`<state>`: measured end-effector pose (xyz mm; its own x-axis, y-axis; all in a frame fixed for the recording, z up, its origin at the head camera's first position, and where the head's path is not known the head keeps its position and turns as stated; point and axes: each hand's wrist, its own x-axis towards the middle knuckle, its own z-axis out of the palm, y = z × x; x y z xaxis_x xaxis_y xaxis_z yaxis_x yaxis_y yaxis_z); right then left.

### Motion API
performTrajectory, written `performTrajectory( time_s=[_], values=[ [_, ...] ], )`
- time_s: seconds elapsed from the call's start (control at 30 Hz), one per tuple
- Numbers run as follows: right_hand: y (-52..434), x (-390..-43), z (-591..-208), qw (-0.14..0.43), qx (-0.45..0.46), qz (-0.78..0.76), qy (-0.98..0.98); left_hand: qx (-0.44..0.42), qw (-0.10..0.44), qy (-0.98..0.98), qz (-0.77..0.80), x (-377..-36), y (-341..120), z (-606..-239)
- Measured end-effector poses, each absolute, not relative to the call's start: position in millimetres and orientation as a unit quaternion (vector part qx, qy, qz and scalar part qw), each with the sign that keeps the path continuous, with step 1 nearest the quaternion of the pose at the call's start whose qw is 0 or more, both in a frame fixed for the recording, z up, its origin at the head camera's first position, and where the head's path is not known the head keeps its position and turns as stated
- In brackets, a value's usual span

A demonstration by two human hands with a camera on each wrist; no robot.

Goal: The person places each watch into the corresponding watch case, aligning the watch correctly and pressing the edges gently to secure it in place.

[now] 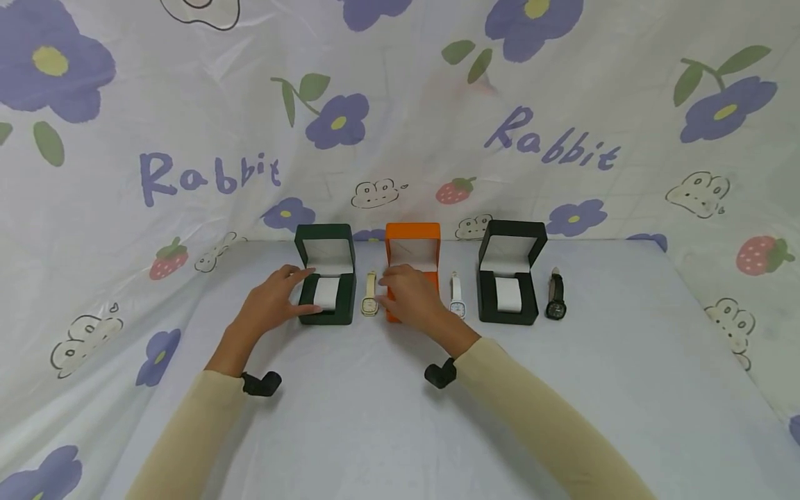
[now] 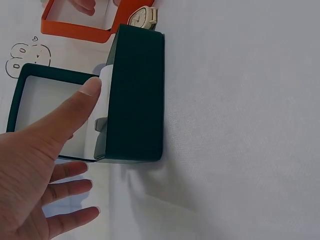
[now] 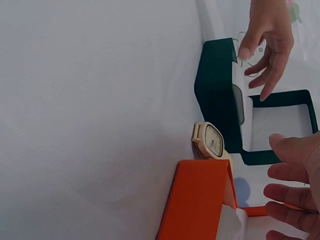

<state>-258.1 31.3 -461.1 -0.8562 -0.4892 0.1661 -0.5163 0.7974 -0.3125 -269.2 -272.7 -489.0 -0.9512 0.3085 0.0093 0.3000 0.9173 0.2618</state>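
Left hand [image 1: 270, 303] fingers relaxed, thumb touching green box [image 1: 326, 283] cushion; right hand [image 1: 411, 297] fingers loose over orange box [image 1: 412, 250]; cream watch [image 1: 370, 294] between boxes.

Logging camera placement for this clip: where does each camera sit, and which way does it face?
Head: looks forward and down at three open boxes; both forearms show.
Left wrist: beside the left hand, facing the green box.
Right wrist: beside the right hand, facing the orange box.
Both wrist views share the cream watch.
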Motion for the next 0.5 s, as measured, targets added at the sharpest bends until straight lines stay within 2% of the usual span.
performTrajectory(
  time_s=[0.3,0.5],
  values=[
    [20.8,-265.8,-468.4,0.042,0.256,0.155,-0.953,0.157,0.051,0.975,0.151,-274.3,-271.0,-485.3],
    [12.2,-270.6,-471.3,0.045,0.254,0.131,-0.957,0.164,0.045,0.973,0.155,-276.7,-271.5,-486.8]
  ],
)
